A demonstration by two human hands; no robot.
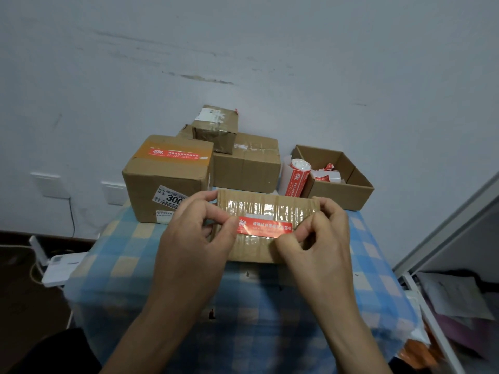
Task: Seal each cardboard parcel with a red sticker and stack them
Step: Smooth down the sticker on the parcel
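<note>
Left hand [194, 233] and right hand [316, 238] each pinch one end of the red rectangular sticker [264, 227] above the flat tape-covered cardboard parcel [259, 211].

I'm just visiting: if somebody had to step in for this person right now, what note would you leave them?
Left hand pinches the left end of the red sticker; right hand pinches its right end.
The sticker stretches across the top of the taped parcel at the front of the table; whether it is stuck down yet is unclear.
Done: the big box at back left bears a red sticker. A small box sits on a medium box behind.
Left: press this sticker flat, stack the parcel, take further stickers from the roll by the open box.
</note>
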